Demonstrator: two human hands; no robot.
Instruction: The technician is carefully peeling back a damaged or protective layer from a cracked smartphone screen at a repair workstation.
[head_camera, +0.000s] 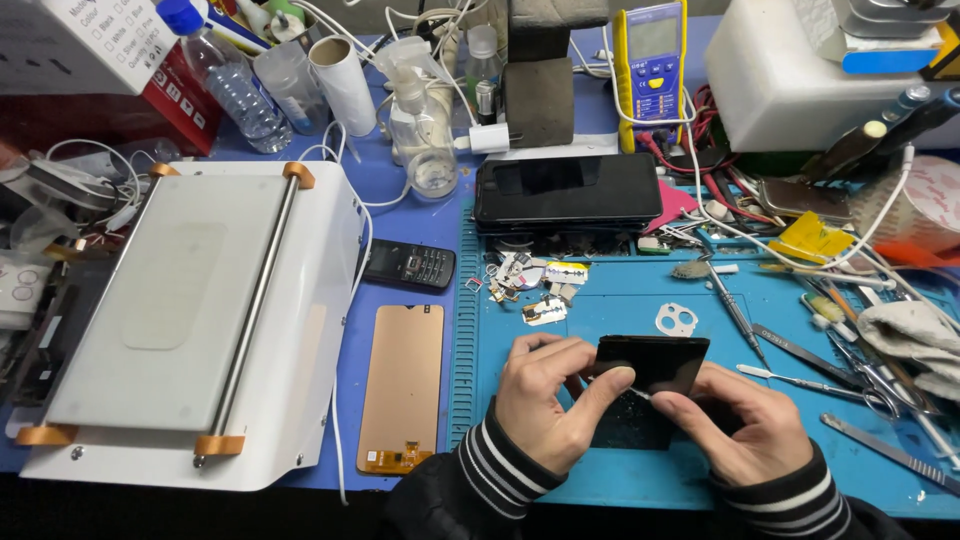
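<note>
Black phone screen panel (652, 362) sits between both hands, lifted just above the blue work mat (620, 470), near the front edge of the surface. Long axis runs roughly left-right, tilted a little, far edge raised toward the camera. Left hand (548, 400) closed on the panel's left end, thumb across the lower left corner, fingers curled over the top edge. Right hand (745, 420) pinched shut on a thin pale sliver, maybe a blade or pick, tip touching the panel's lower edge near the middle; can't tell exactly what tool it is. Both hands equally close, left does the holding, right works the edge. Panel looks glossy black, flat, rectangular, no visible cracks from here; small specks lie on the mat just below it. Outward: a white camera-cutout ring piece (677, 320) just beyond the panel, small loose parts (530, 290) further left on the mat, tweezers and picks (800, 365) to the right. A copper-backed display (404, 385) lies left of the mat, a small keypad phone (408, 265) above it, white separator machine (195, 320) at far left. A dark smartphone (567, 190) and a yellow multimeter (651, 65) sit at the back.
</note>
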